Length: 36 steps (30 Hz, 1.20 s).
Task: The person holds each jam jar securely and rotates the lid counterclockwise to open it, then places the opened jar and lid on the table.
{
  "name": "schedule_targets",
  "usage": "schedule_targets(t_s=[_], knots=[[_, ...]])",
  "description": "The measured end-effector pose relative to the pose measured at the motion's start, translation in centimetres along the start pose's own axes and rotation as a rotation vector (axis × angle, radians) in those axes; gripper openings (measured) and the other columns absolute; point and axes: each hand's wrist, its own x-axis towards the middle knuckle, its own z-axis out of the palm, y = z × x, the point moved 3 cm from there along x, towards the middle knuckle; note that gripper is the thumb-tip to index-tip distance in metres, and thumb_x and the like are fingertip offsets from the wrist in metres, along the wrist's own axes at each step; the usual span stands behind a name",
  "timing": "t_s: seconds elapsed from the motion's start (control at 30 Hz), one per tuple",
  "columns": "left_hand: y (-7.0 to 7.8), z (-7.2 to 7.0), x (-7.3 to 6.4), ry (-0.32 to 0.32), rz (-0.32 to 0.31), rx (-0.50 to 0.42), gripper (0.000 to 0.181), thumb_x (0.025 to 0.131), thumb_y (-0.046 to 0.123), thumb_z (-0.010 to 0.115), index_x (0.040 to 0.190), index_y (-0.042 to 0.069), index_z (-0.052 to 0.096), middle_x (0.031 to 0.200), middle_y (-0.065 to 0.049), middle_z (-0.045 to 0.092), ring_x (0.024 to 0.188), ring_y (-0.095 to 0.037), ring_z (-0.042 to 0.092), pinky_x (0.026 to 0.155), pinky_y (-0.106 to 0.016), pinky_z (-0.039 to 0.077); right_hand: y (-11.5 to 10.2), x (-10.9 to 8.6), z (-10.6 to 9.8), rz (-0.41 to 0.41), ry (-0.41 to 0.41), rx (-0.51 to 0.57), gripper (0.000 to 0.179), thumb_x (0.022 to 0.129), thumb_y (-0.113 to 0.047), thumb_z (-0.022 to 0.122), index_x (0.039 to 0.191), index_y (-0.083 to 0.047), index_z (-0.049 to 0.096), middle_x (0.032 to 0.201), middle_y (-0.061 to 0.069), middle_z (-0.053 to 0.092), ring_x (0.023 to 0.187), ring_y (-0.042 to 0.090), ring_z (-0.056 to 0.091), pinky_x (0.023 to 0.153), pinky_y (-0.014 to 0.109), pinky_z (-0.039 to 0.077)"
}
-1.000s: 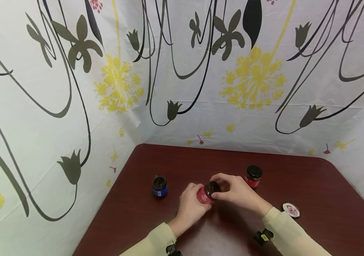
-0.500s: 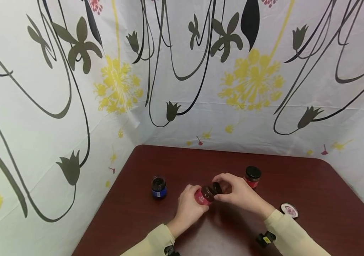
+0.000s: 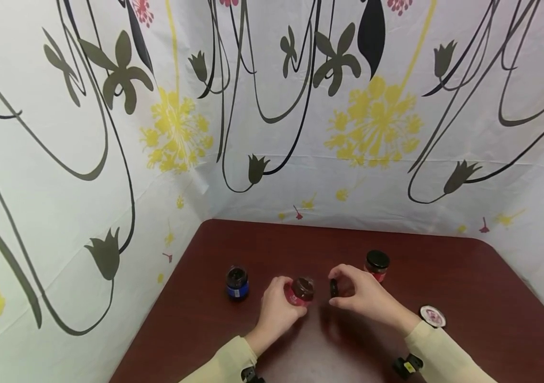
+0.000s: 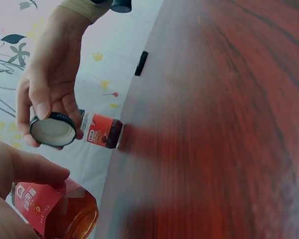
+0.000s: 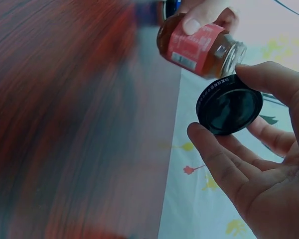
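Observation:
My left hand (image 3: pixel 275 308) grips a small glass jar (image 3: pixel 303 290) with a red label and brown contents. The jar is uncapped and tilted, its mouth turned toward the right hand. Just to the right, my right hand (image 3: pixel 365 292) pinches a black lid (image 3: pixel 333 288) by its rim between thumb and fingers. A gap separates the lid from the jar in the head view. The lid (image 4: pixel 53 130) turns its pale inner side to the left wrist view. Its black top (image 5: pixel 230 105) shows in the right wrist view.
A blue-labelled jar (image 3: pixel 237 282) without a lid stands at left on the dark red table (image 3: pixel 262 239). Behind the right hand stands a capped red-labelled jar (image 3: pixel 377 261). A loose lid (image 3: pixel 432 316) lies pale side up near the right sleeve. Patterned cloth (image 3: pixel 300 175) hangs behind.
The right hand has lifted the black lid off the red-labelled jar and moved it right. The left hand has shifted slightly left with the jar, whose open mouth now shows.

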Motion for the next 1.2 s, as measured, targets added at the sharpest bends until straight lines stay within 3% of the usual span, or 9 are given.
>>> schedule_targets(t_s=[0.13,0.3,0.7,0.93,1.2], knots=[[-0.4,-0.2,0.2,0.006,0.0,-0.015,0.06,0.06,0.019,0.093,0.112,0.012,0.063,0.104,0.003,0.06,0.096,-0.019,0.061,0.083,-0.043,0.051,0.5,-0.4,-0.3,0.008,0.014,-0.038,0.045,0.081,-0.026,0.087,0.115,-0.031,0.058,0.106,-0.01,0.065,0.092,0.011,0.068,0.074,0.031,0.055],[-0.8,-0.6,0.5,0.022,0.001,-0.026,0.06,0.061,0.018,0.094,0.112,0.011,0.063,0.105,0.001,0.06,0.097,-0.022,0.061,0.084,-0.047,0.05,1.2,-1.0,-0.7,0.013,0.036,-0.11,0.045,0.078,-0.035,0.088,0.111,-0.033,0.057,0.1,-0.009,0.067,0.089,0.01,0.067,0.072,0.03,0.053],[-2.6,-1.0,1.2,0.069,-0.018,-0.017,0.058,0.063,0.023,0.093,0.111,0.011,0.062,0.104,0.001,0.061,0.094,-0.02,0.06,0.082,-0.044,0.049,3.3,-2.4,-1.7,0.062,0.043,-0.14,0.045,0.076,-0.042,0.087,0.104,-0.022,0.058,0.097,-0.009,0.069,0.095,0.006,0.068,0.073,0.028,0.052],[-2.8,-1.3,1.5,0.084,-0.05,-0.008,0.06,0.063,0.025,0.094,0.112,0.013,0.061,0.105,0.0,0.061,0.093,-0.02,0.06,0.081,-0.043,0.05,4.5,-3.4,-2.3,0.084,0.125,-0.309,0.042,0.073,-0.056,0.085,0.091,-0.029,0.058,0.089,-0.017,0.065,0.074,0.008,0.055,0.065,0.027,0.039],[-3.2,-1.5,1.6,0.104,-0.068,-0.008,0.061,0.063,0.024,0.095,0.111,0.013,0.06,0.103,0.0,0.06,0.09,-0.019,0.06,0.078,-0.041,0.05,5.6,-4.6,-3.0,0.124,0.136,-0.382,0.038,0.073,-0.059,0.083,0.084,-0.032,0.059,0.092,-0.019,0.066,0.073,0.008,0.053,0.063,0.028,0.038]])
